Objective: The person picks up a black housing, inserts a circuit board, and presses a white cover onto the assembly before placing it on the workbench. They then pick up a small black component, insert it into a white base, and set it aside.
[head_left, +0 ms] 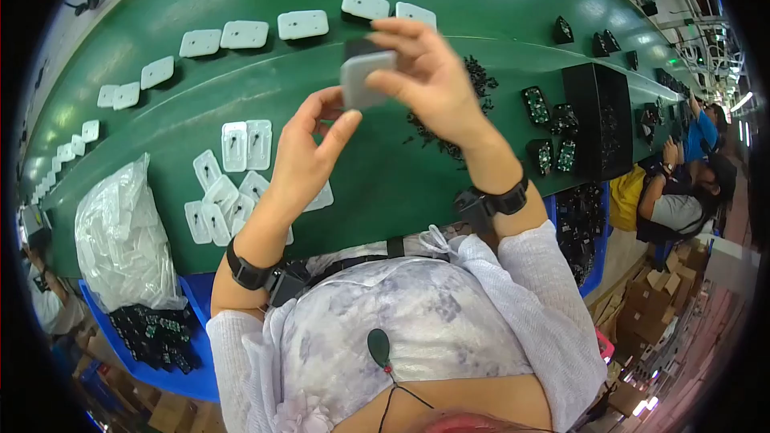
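Note:
In front of me I hold up a small box-shaped casing [367,78], white on its near face and black behind, slightly blurred. My right hand [429,80] grips it from the right, thumb on the white face, fingers over the top. My left hand [313,140] is curled at its lower left corner, thumb and fingertips closed about that edge; part of this contact is hidden. Below my left hand lie white rectangular covers [259,144], several with a small dark part on them. A pile of small black parts [480,84] is spread beside my right wrist.
White-topped casings [303,25] stand in a row along the green table [361,184]. A clear bag of white pieces [124,236] and a blue bin [196,369] are at left. Circuit-board units [536,104] and a black box [579,124] stand right; co-workers sit beyond.

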Tool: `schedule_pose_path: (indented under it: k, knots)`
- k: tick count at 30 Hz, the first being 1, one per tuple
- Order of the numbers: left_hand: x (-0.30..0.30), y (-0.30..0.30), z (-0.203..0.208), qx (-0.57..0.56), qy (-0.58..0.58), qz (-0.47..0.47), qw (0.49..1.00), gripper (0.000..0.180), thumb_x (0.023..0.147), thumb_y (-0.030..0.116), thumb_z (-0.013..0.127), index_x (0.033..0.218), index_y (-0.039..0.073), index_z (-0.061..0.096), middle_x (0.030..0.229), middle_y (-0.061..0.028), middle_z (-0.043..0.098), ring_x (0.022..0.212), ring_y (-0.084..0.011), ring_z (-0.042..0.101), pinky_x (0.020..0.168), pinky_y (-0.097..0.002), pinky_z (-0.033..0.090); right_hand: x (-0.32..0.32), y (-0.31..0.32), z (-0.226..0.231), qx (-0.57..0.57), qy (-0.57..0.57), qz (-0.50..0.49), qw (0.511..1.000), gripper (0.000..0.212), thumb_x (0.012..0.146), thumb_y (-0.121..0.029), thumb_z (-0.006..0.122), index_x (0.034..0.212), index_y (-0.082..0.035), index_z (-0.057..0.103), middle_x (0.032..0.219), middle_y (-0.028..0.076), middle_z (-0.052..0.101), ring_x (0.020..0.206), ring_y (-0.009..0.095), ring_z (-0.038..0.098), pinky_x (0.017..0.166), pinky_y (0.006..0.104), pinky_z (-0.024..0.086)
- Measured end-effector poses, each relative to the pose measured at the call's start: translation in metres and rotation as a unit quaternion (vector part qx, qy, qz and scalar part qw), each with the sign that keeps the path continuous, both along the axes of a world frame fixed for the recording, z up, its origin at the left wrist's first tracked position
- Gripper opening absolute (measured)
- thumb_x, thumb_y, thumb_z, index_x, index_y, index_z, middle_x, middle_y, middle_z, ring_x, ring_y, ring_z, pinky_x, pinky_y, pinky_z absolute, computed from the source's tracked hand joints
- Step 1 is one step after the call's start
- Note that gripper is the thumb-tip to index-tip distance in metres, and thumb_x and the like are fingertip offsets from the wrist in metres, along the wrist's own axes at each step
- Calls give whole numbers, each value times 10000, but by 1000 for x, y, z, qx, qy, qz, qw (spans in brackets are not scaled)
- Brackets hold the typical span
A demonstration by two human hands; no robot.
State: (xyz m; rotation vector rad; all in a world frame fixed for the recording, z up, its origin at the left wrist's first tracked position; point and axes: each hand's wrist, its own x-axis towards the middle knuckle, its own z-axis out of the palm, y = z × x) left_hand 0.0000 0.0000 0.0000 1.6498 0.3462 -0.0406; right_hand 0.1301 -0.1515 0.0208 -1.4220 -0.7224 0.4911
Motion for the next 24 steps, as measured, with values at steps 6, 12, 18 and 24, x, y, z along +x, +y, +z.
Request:
schedule_pose_path:
  k: [6,12,18,24]
  knots:
    - [-29,5,4,177,-161,44,970,309,858,42,639,1163,34,592,1140,-118,608,925,-196,614,736,-301,502,130,-73,3,-219,-263,-75,937,368,846,-50,645,1212,-67,611,1078,44,624,955,142,598,857,276,490]
    - [-95,28,7,311,-128,179,925,336,833,38,661,1163,39,592,1131,-135,609,942,-261,613,763,-334,503,201,-74,-23,-344,-126,139,920,339,853,-97,669,1183,-54,609,1037,9,615,863,95,561,734,235,475]
    - [-179,78,23,575,-93,335,740,305,823,50,656,1121,22,599,1085,-157,623,982,-349,588,842,-405,470,246,-90,-24,-416,-124,172,884,433,840,-151,631,1262,-69,581,1154,24,600,1078,149,533,946,296,411]
    - [-274,121,16,674,74,412,609,244,861,157,633,1071,39,602,1066,-139,609,998,-328,562,866,-409,425,254,-73,-9,-335,-175,29,925,377,921,-160,601,1275,-46,548,1148,47,607,1085,142,558,953,276,423]
